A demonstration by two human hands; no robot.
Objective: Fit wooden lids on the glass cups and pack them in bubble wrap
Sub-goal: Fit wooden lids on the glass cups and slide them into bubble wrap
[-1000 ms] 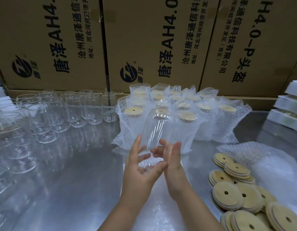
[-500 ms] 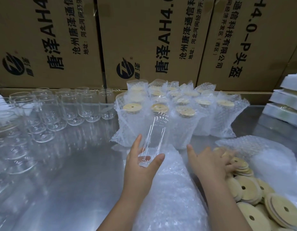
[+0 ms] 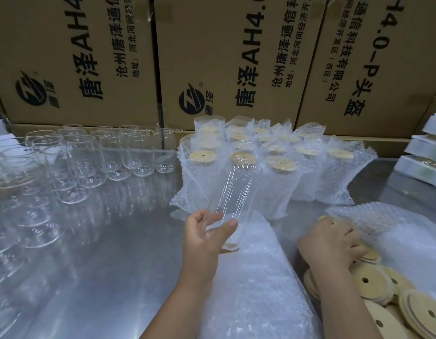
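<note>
Left hand (image 3: 204, 238) grips a bare glass cup (image 3: 232, 192) by its base, tilted, above the bubble wrap (image 3: 256, 277) on the desk (image 3: 114, 253). Right hand (image 3: 332, 243) lies on the wooden lids (image 3: 368, 282), fingers bent; whether it grasps one cannot be told. Wrapped, lidded cups (image 3: 278, 182) stand behind; unlidded cups (image 3: 114, 157) stand left.
</note>
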